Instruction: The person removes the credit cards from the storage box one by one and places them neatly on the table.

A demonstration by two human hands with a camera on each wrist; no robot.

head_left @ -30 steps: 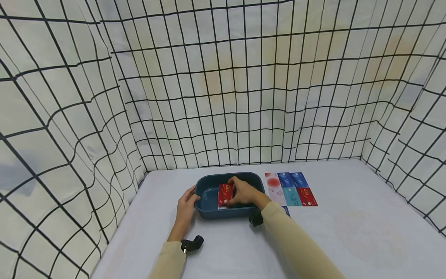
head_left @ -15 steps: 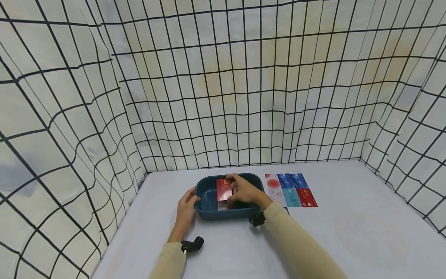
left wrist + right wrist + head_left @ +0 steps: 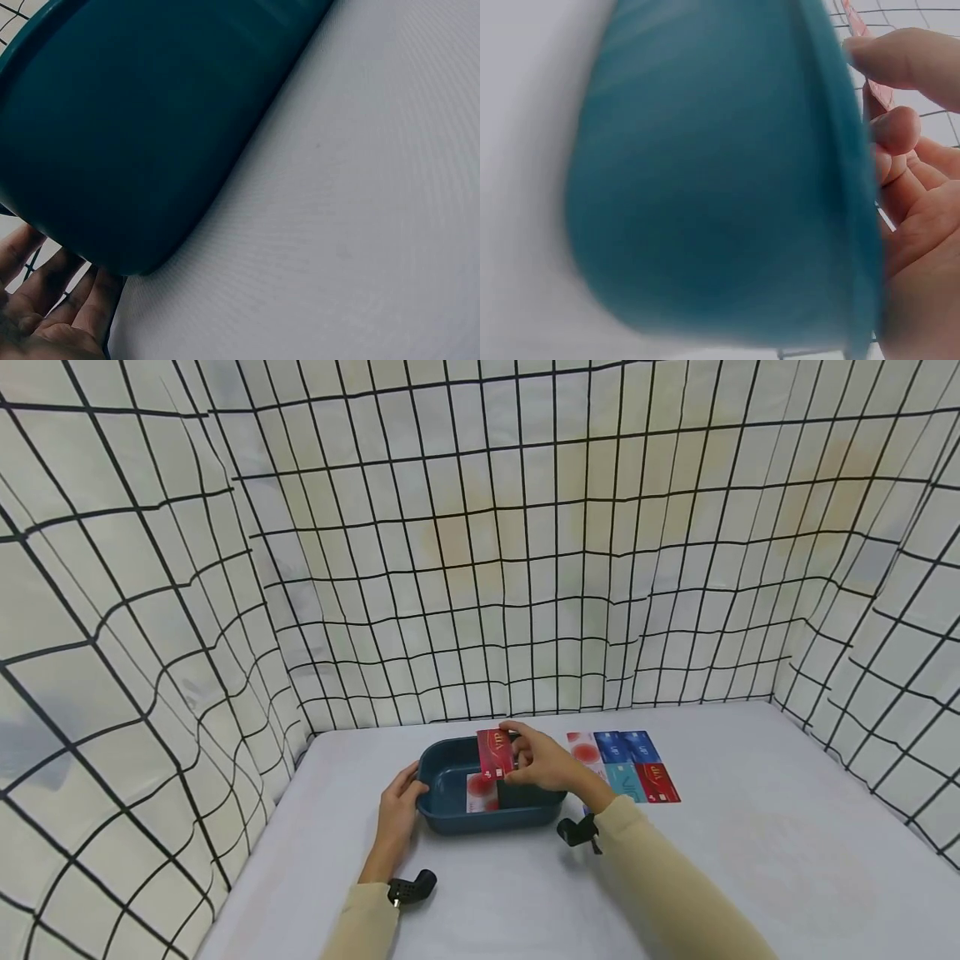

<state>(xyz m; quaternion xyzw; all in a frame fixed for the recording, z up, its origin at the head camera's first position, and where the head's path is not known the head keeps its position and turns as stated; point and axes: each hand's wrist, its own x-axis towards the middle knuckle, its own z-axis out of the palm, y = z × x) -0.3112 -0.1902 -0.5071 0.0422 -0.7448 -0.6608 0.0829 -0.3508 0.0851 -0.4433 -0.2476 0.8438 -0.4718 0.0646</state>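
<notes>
My right hand (image 3: 546,764) pinches a red VIP card (image 3: 495,753) between thumb and fingers, tilted up over the far side of a dark teal plastic bin (image 3: 491,820). In the right wrist view the thumb (image 3: 911,64) presses the card's edge (image 3: 881,91) just past the bin's rim. Inside the bin lies a pale card with a red circle (image 3: 482,793). My left hand (image 3: 399,802) holds the bin's left end, thumb at the rim. Its fingers (image 3: 94,304) reach the outer end wall in the left wrist view.
Right of the bin, several cards lie side by side on the white table (image 3: 750,860): a pink one (image 3: 583,748), two blue ones (image 3: 640,747), a teal one (image 3: 625,782) and a red one (image 3: 658,782). Black netting (image 3: 525,610) over white sheeting surrounds the table's back and sides.
My right hand has lifted the red card up from inside the bin, uncovering the pale card beneath it. The left hand has kept its place on the bin.
</notes>
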